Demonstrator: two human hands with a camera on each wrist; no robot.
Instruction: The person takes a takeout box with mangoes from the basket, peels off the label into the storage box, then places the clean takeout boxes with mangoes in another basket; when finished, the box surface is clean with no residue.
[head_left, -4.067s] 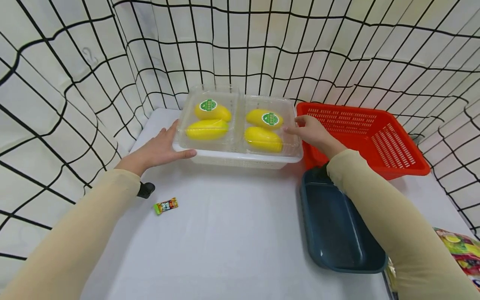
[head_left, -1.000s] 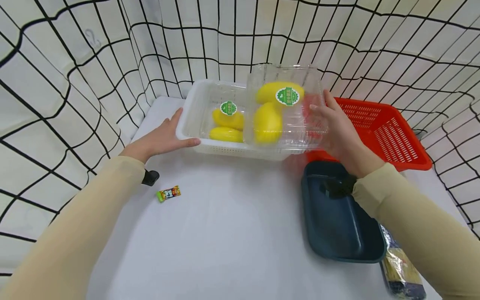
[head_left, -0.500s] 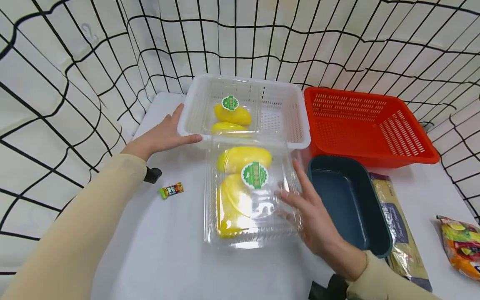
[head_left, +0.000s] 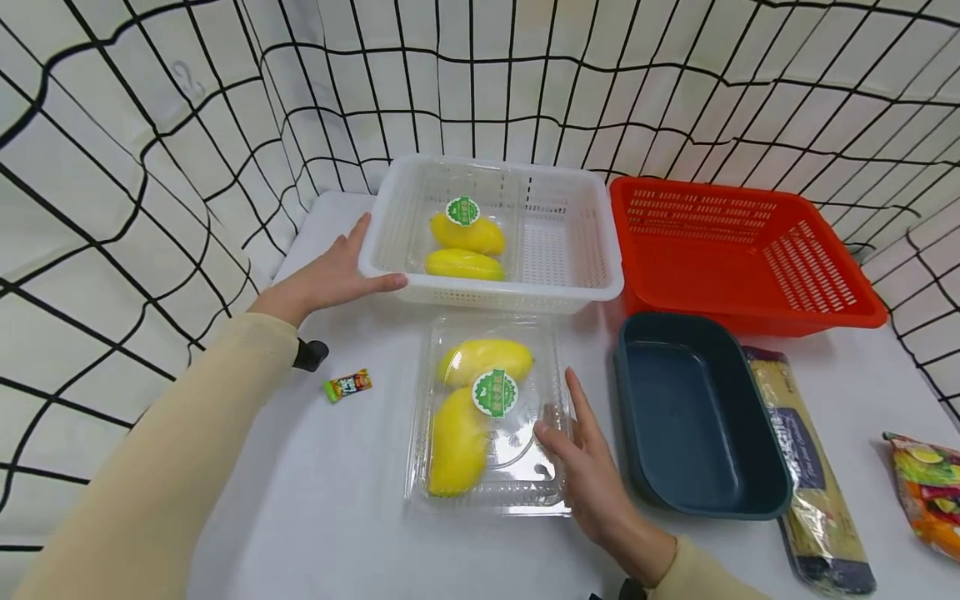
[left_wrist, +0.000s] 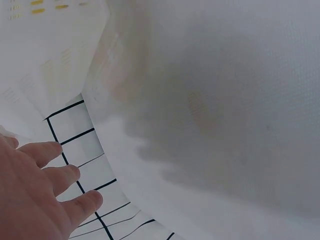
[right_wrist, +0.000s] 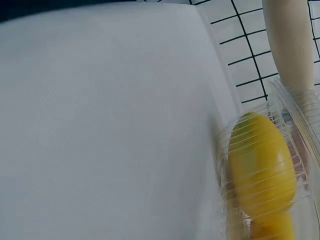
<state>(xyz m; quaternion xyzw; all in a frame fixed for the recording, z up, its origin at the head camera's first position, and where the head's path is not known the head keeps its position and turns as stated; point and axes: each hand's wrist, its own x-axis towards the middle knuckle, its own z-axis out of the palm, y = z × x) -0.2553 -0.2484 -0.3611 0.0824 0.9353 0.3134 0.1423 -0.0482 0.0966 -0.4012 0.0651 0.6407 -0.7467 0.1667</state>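
By the right hand (head_left: 596, 479) a clear box (head_left: 491, 429) of yellow fruit (head_left: 457, 446) was gripped, in front of the white basket (head_left: 510, 298).
The box's right edge was pinched between thumb and fingers; the left hand (head_left: 330, 277) was laid, fingers spread, at the white basket's left end. A second box (head_left: 487, 193) was seated in that basket's left half; a red basket (head_left: 757, 320) was set to the white one's right.

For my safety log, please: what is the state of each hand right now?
Left hand: open, at the white basket.
Right hand: holding the clear box.
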